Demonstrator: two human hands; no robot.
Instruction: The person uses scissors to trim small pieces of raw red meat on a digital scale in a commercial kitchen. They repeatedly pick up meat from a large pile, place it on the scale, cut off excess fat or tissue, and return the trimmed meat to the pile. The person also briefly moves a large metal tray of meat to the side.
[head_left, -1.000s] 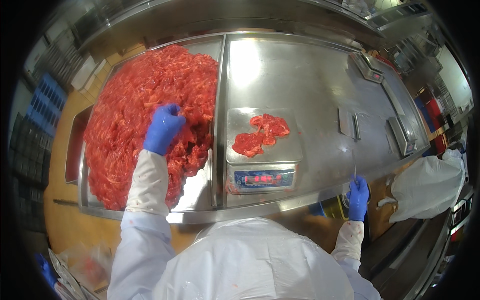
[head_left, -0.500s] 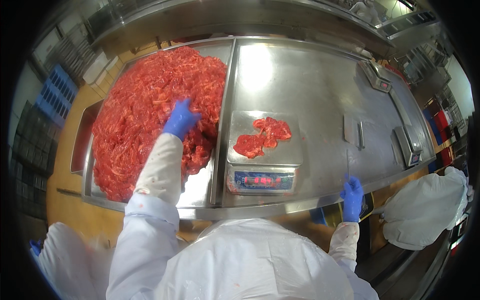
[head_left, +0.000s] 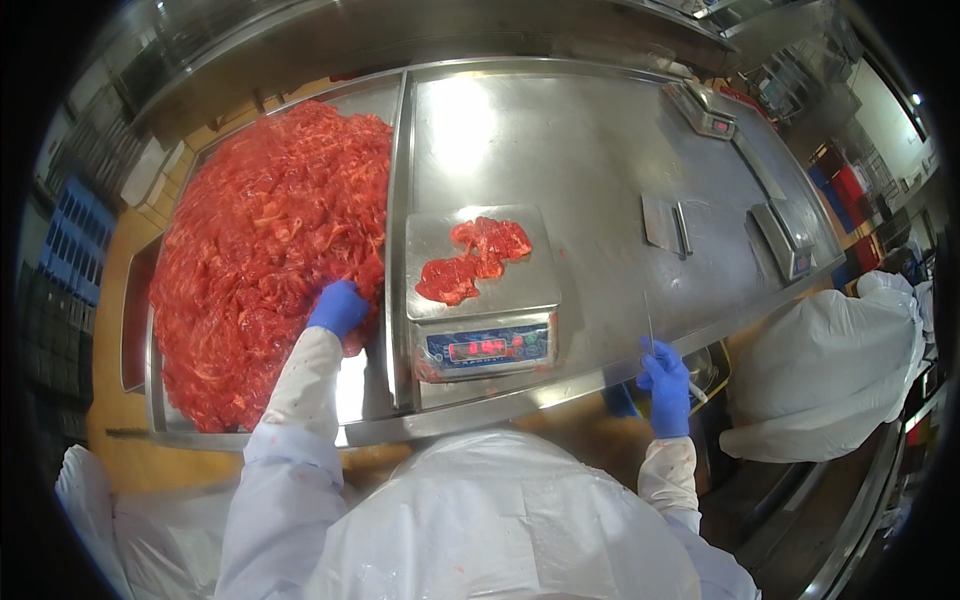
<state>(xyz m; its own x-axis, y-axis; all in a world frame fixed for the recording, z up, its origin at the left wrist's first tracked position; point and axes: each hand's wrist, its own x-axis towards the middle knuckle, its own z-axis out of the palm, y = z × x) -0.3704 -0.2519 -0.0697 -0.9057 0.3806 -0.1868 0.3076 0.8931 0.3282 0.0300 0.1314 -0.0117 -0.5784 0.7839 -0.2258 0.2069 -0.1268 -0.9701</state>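
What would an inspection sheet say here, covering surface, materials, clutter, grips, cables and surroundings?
Surface: metal table with a raised divider.
Job's things: large raw meat heap left of the divider; smaller meat portion on the nearest scale, its display lit.
Clutter: flat, scraper-like metal piece and two more scales, right.
Grips: left grip at the heap, fingertips hidden; right grip holding a slim, blade-like tool.
Cables: nothing seen.
Surroundings: person in white, right; blue crate, far left.

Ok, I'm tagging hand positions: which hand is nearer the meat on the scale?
Left: the left hand is at the meat pile, left of the meat on the scale; the right hand is farther off to the right, by the table edge.
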